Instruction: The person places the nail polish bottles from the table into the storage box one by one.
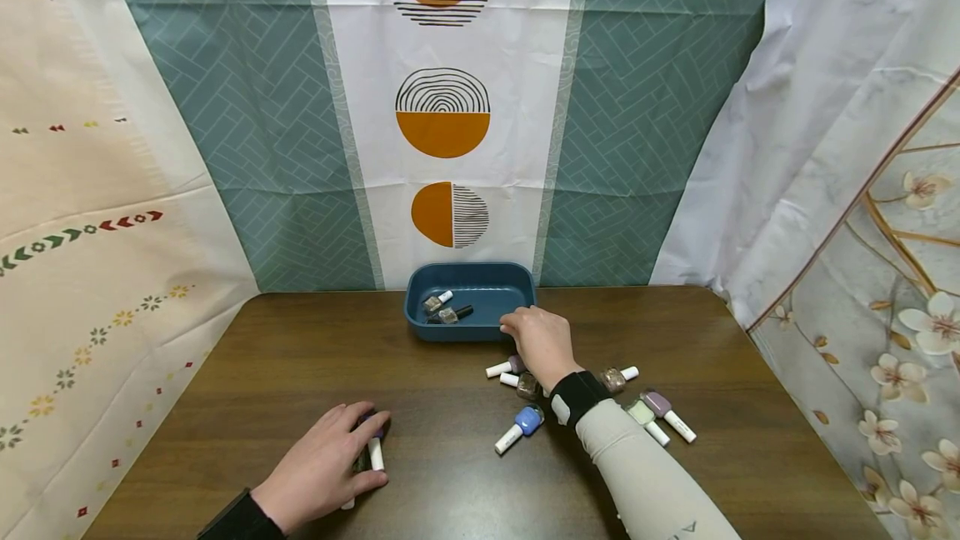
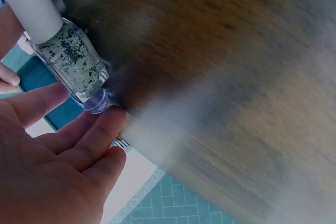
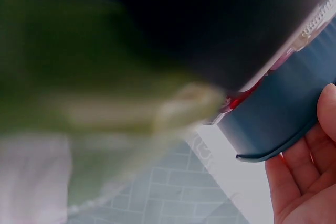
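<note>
The left hand (image 1: 318, 461) curls its fingers and thumb around nail polish bottles on the table, partly hidden under it. In the left wrist view, fingers (image 2: 118, 116) touch a bottle with speckled polish (image 2: 73, 59) and a white cap; a purple bottle (image 2: 96, 102) lies behind it. At the front right corner of the blue tray (image 1: 416, 323), the right hand (image 1: 542, 344) grips the rim. The right wrist view has its thumb outside the tray wall (image 3: 273, 114) and its other fingers over the edge. A dark bottle (image 1: 448, 316) and a speckled one (image 1: 432, 304) lie inside the tray.
Below and right of the right hand lie several bottles: a blue one (image 1: 529, 419), glittery brown ones (image 1: 612, 380), a pale green one (image 1: 641, 412) and a mauve one (image 1: 657, 402). Patterned curtains (image 1: 630, 148) hang behind the wooden table (image 1: 315, 348). A green blur fills the right wrist view's left side.
</note>
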A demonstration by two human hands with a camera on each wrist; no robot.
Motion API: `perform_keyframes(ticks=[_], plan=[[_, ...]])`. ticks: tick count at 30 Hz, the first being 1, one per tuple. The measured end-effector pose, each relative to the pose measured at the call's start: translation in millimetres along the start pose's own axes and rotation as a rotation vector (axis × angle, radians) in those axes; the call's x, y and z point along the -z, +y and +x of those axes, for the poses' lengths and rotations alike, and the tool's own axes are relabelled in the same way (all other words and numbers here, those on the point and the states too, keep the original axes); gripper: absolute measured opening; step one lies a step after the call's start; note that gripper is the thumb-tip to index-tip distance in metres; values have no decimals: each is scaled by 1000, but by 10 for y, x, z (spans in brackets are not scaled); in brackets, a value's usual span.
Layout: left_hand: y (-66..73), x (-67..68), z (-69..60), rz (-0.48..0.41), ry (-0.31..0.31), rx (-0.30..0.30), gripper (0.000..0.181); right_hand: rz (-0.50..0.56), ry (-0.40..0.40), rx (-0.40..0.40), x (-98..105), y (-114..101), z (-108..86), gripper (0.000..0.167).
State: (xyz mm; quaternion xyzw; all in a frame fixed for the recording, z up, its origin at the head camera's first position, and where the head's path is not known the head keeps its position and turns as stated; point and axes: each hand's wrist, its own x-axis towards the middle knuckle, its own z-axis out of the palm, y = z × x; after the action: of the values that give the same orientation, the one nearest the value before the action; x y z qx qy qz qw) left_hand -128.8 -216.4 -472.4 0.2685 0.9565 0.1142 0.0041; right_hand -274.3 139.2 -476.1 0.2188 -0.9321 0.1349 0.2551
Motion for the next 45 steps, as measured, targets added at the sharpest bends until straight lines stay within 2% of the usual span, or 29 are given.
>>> perform_keyframes(ticks=[13, 23, 35, 41, 45], plan=[[13, -43, 11, 33, 56, -32, 73, -5, 4, 1, 2, 7, -3, 6], [49, -29, 49, 26, 35, -5, 75, -5, -8, -4, -3, 11, -6, 9], [100, -25, 155, 16, 28, 10, 77, 7, -9, -10, 12, -5, -2, 7], [131, 25, 222, -4, 24, 27, 80, -5, -10, -13, 3, -2, -2, 9], [138, 66, 275, -1, 47, 23, 80, -2, -5, -10, -9, 1, 3, 7]])
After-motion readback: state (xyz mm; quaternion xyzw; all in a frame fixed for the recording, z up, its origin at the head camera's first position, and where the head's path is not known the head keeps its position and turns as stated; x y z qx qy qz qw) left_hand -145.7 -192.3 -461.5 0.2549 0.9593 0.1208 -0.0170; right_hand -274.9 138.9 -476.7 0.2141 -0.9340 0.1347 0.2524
